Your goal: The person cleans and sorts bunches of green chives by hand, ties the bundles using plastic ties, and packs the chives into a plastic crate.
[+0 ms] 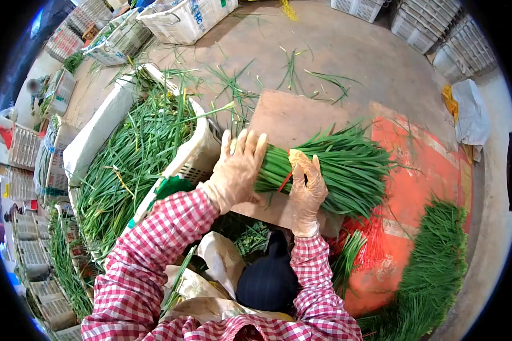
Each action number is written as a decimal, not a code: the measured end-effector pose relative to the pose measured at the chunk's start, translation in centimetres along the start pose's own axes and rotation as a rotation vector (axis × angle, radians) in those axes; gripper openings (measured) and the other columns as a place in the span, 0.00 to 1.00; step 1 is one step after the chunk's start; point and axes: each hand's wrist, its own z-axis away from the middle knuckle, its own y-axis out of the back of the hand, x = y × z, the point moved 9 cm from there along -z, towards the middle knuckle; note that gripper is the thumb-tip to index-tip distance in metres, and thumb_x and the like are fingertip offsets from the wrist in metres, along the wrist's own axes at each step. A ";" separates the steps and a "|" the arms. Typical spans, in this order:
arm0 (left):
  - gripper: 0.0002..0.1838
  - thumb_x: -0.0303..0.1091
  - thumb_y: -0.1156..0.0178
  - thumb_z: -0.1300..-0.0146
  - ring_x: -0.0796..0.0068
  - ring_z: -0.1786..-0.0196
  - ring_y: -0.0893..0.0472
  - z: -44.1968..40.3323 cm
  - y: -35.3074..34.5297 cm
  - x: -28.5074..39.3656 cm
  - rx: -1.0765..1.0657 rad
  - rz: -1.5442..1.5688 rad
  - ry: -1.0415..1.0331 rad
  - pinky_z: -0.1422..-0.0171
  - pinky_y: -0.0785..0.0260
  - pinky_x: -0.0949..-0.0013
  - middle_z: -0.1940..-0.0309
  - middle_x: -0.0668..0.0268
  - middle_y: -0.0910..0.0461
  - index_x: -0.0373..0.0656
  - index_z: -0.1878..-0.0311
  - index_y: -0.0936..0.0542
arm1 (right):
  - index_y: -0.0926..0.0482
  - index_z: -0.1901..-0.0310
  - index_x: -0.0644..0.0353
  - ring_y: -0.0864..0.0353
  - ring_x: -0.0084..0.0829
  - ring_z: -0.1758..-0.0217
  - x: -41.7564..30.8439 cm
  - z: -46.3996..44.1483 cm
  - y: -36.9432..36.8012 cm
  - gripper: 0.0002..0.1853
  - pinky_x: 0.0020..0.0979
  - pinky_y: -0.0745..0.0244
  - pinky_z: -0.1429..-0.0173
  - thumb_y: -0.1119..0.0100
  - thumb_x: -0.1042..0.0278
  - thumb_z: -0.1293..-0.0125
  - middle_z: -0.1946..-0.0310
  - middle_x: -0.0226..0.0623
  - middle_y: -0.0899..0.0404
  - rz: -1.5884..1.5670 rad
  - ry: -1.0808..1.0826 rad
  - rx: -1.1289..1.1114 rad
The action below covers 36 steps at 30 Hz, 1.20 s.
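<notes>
A thick bunch of garlic chives (pixel 347 165) lies across a brown board (pixel 293 108), its pale stem ends to the left and leaf tips to the right. A thin red tie (pixel 285 181) crosses the stems. My left hand (pixel 239 167), in a pale glove, rests flat against the stem ends with its fingers stretched out. My right hand (pixel 307 190), also gloved, is on the bunch at the tie, fingers bent together at the red strip. The bunch covers part of the board, and the grip's underside is hidden.
At left stands a white crate (pixel 202 139) heaped with loose chives (pixel 133 153). Red tie strips (pixel 370 244) lie on an orange sheet (pixel 415 153) at right, beside a long row of chives (pixel 432 267). More crates (pixel 185 23) stand behind; a person (pixel 40 91) is far left.
</notes>
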 end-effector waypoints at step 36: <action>0.34 0.44 0.50 0.39 0.53 0.29 0.44 4.8 -3.0 6.8 0.405 0.487 -0.161 0.25 0.57 0.56 0.34 0.46 0.41 0.29 0.36 0.39 | 0.22 0.61 0.65 0.22 0.37 0.57 -0.9 3.2 2.3 0.10 0.32 0.26 0.52 0.47 0.67 0.32 0.61 0.42 0.21 0.103 -0.075 -0.052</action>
